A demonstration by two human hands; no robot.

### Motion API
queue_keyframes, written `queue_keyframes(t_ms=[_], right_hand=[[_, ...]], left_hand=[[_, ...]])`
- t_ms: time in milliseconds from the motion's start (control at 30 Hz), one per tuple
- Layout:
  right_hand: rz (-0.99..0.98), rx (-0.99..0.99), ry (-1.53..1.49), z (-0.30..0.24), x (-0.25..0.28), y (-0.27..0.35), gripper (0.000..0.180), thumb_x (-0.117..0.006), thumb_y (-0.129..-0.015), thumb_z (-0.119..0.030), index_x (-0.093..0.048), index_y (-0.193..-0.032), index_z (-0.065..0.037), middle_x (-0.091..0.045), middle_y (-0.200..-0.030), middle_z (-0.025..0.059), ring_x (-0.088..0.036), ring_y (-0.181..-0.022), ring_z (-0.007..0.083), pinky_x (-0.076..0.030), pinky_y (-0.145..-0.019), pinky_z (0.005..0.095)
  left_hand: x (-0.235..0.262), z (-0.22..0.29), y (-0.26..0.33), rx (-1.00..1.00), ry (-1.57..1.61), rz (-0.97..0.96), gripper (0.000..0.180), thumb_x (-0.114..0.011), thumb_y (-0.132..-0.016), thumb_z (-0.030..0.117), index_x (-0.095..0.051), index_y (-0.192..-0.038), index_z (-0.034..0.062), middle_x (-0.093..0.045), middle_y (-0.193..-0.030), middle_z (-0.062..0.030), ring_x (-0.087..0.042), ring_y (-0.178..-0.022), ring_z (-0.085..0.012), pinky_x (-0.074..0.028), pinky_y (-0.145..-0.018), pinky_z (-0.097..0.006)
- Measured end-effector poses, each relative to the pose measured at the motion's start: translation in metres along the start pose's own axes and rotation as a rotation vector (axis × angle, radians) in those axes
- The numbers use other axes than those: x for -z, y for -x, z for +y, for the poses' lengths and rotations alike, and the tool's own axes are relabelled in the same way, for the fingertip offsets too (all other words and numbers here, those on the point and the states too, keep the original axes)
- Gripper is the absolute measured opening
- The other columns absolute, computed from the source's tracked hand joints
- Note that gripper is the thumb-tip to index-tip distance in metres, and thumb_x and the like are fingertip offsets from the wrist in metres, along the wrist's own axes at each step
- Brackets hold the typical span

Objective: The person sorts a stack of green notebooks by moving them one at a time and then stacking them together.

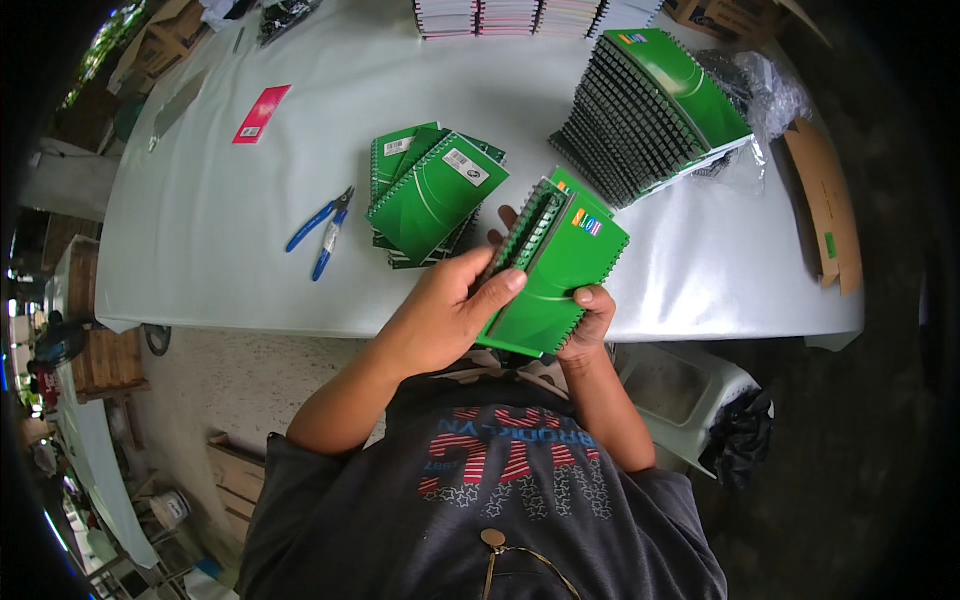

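Observation:
Between my two hands, over the table's near edge, I hold several green spiral notebooks (568, 268) together, tilted, with black wire bindings on both sides. My left hand (450, 305) grips their left side, its thumb lying by the binding. On the lower right edge my right hand (590, 318) is closed, thumb on the green cover. A pile of green spiral notebooks (440, 195) lies on the table just beyond my left hand, the top ones bearing white labels. Blue-handled pliers (325, 230) rest left of that pile.
A tall stack of green notebooks (650, 110) leans at the back right, beside clear plastic wrap (765, 90) and a cardboard piece (822, 205). A pink card (262, 114) lies on the white-covered table (215, 260). More notebook stacks (510, 18) stand at the far edge.

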State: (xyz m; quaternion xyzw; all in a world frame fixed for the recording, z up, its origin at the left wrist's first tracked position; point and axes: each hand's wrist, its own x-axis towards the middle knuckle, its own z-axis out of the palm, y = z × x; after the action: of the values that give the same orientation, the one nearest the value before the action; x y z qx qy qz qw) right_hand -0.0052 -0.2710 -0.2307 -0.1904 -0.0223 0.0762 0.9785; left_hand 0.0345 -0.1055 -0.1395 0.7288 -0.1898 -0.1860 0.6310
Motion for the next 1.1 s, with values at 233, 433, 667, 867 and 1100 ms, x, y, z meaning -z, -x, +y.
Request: queue_keyframes(t_ms=[233, 433, 667, 867, 1100], right_hand=[[0.051, -0.03, -0.176, 0.003, -0.011, 0.008, 0.063, -0.064, -0.076, -0.022, -0.041, -0.13, 0.003, -0.053, -0.122, 0.021, -0.057, -0.108, 0.0349, -0.049, -0.092, 0.0479], [-0.002, -0.061, -0.263, 0.006, -0.001, 0.009, 0.062, -0.063, -0.077, -0.02, -0.04, -0.13, 0.003, -0.053, -0.121, 0.0225, -0.056, -0.11, 0.036, -0.048, -0.093, 0.0499], [-0.022, -0.048, -0.408, 0.005, 0.007, 0.014, 0.058, -0.061, -0.078, -0.019, -0.043, -0.129, 0.002, -0.055, -0.121, 0.0221, -0.057, -0.109, 0.0371, -0.046, -0.093, 0.0538], [0.041, -0.026, -0.494, 0.006, 0.025, 0.016, 0.052, -0.058, -0.079, -0.017, -0.047, -0.127, 0.001, -0.056, -0.12, 0.0227, -0.058, -0.107, 0.0383, -0.047, -0.092, 0.0562], [0.012, 0.019, -0.474, -0.002, 0.019, 0.01, 0.047, -0.054, -0.083, -0.017, -0.048, -0.126, 0.0, -0.057, -0.12, 0.0217, -0.058, -0.108, 0.0374, -0.046, -0.093, 0.056]], left_hand=[[0.003, 0.004, -0.006, -0.078, -0.045, 0.177, 0.031, -0.065, -0.087, 0.023, -0.055, -0.099, -0.0033, -0.063, -0.082, -0.0108, -0.058, -0.074, -0.0105, -0.047, -0.064, -0.028], [0.008, 0.021, -0.002, -0.149, -0.221, 0.179, 0.027, -0.058, -0.092, 0.023, -0.058, -0.097, -0.0028, -0.061, -0.078, -0.009, -0.054, -0.068, -0.0106, -0.044, -0.063, -0.027], [0.028, 0.036, 0.001, -0.106, -0.055, 0.321, 0.022, -0.057, -0.094, 0.02, -0.061, -0.095, -0.0009, -0.056, -0.078, 0.0052, -0.046, -0.072, -0.0029, -0.039, -0.063, -0.02], [0.106, -0.021, -0.055, -0.848, -0.584, 0.307, 0.02, -0.057, -0.082, 0.002, -0.064, -0.102, 0.0026, -0.066, -0.105, -0.0079, -0.057, -0.11, -0.0214, -0.039, -0.096, -0.033], [0.116, -0.02, -0.05, -0.387, -0.661, 0.073, 0.031, -0.047, -0.09, 0.004, -0.058, -0.118, 0.004, -0.051, -0.132, -0.0156, -0.039, -0.131, -0.0282, -0.028, -0.107, -0.038]])
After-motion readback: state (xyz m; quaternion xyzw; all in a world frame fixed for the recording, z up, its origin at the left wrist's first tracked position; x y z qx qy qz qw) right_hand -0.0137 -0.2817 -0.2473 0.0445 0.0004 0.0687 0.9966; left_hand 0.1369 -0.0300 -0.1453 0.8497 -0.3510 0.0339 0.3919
